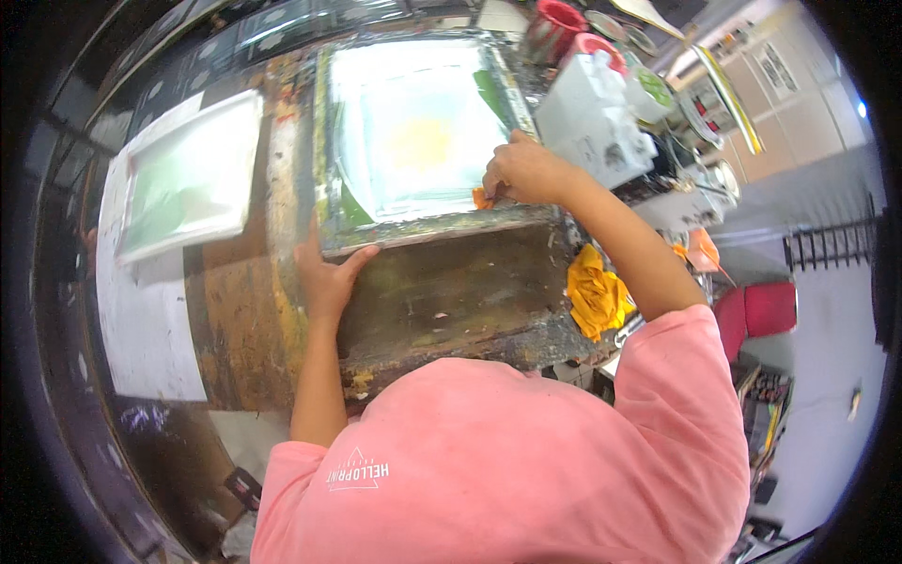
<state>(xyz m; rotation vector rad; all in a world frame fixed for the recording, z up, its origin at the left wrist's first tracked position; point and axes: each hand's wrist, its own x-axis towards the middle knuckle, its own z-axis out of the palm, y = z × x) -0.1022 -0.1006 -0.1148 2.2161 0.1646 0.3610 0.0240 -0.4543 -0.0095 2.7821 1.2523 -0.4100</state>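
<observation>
A screen printing frame (434, 228) lies on the worktable, its pale mesh marked by a yellow patch in the middle and green at the edges. My left hand (329, 277) grips its near left corner, thumb along the front edge and fingers up the side. Near the frame's right front corner, my right hand (531, 172) pinches a small piece of orange cloth (482, 198) against the mesh. Most of that cloth is hidden under my fingers.
At left, a second white-framed screen (193, 179) rests on white paper (155, 329). A crumpled yellow-orange cloth (598, 293) lies by my right forearm. White containers (597, 122) and a red bucket (554, 30) crowd the back right. A red chair (769, 308) stands farther right.
</observation>
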